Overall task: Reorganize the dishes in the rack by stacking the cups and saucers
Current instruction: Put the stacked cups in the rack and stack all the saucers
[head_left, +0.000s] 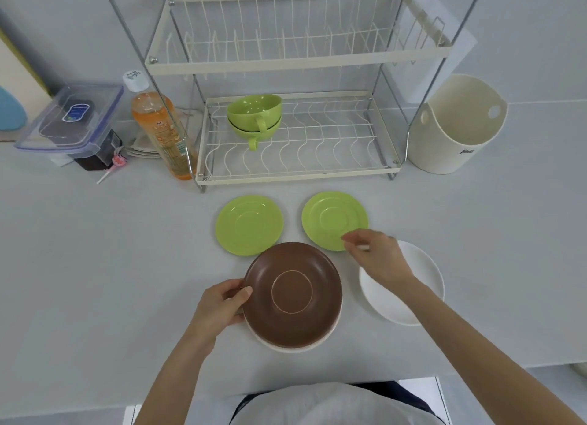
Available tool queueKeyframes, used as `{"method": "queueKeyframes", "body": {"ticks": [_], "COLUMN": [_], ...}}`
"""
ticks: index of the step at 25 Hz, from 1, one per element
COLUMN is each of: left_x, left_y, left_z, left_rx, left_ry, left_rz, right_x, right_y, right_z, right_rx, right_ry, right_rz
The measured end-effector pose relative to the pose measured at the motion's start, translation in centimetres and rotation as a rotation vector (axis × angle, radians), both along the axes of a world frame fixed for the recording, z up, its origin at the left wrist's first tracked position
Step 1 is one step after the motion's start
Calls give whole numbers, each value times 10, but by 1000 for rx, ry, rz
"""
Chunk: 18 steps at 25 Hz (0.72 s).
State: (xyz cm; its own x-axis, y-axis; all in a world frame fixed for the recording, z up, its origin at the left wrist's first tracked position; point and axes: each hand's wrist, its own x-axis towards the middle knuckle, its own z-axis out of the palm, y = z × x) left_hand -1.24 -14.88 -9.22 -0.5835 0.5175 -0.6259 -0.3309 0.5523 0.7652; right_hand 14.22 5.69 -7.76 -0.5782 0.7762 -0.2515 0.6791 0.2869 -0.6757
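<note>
The left hand [219,304] held a pinching grip on the left rim of the round brown saucer [293,292], which sat atop a pale plate on the grey bench [95,281]. The right hand [376,256], its fingers loosely curled and closed on nothing, hovered at the near edge of the right green saucer [333,219]. Two stacked green cups [254,117] sat on the white wire rack [298,138], on its lower tier.

Far centre on the counter [95,265]: two-tier dish rack [298,113], two nested cups [254,116] in the lower tier's left end. Left of the rack, a bottle [160,129], then a lidded container [71,122] farther left. Right of the rack, a tub [457,125]. Near the rack's front, two saucers [249,224] side by side. Nearer still, a stacked saucer [292,294] centre, a plate [422,284] just right.
</note>
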Motion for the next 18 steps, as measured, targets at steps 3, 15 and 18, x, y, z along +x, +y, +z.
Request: {"method": "queueKeyframes", "body": {"ticks": [3, 15, 18], "left_x": [4, 30, 34], "left_y": [1, 7, 9], "left_z": [0, 2, 1], "left_rx": [-14, 26, 36], "left_ry": [-6, -101, -99], "left_rz": [29, 163, 193], "right_x": [22, 56, 72], "right_y": [28, 76, 85], "right_z": [-5, -14, -8], "right_rx": [97, -60, -155], "right_ry": [-79, -195, -90], "right_rz": [13, 44, -3]}}
